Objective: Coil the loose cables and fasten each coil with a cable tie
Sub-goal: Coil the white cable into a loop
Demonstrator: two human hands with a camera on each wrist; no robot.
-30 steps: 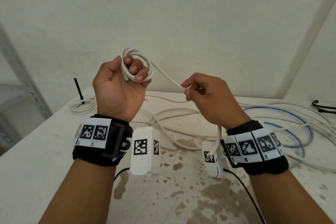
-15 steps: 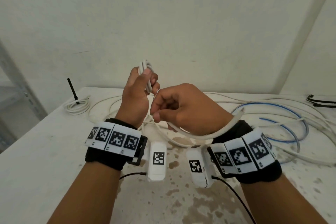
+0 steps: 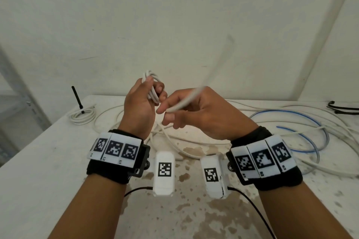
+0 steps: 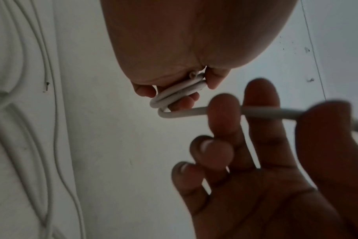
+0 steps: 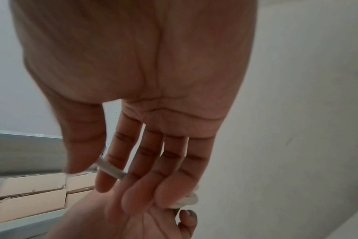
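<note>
While the left hand [image 3: 142,103] keeps a small coil [image 3: 151,85] clamped in its curled fingers [image 4: 184,103] up above the table [image 3: 38,170], the right hand [image 3: 196,116] sits just beside it, to its right, pinching the free run of the same cable [image 3: 184,102] between thumb and forefinger, other fingers loose. That's the relation the next wrap hangs on imo: the coil stands roughly upright in the left fist, loops poking out the top, and the loose run leaves the bottom of the coil and heads sideways to the right fingers, then whips up and away to the right as a blurry streak. So the right hand is the one placed to lay the next loop, and it'd have to bring the cable up and over the top of the coil toward the left thumb. Nothing's between the two hands, they're nearly touching. Down on the table there's a tangle of white cables [image 3: 194,141] straight under the hands, a blue cable [image 3: 291,114] off to the right, one finished coil [image 3: 82,116] far left with a black tie [image 3: 77,97] sticking up, and spare ties [image 3: 342,107] at the far right edge. Main snag risk, I'd guess, is the trailing length catching on that tangle, or the loops springing open since the cable looks fairly stiff.
</note>
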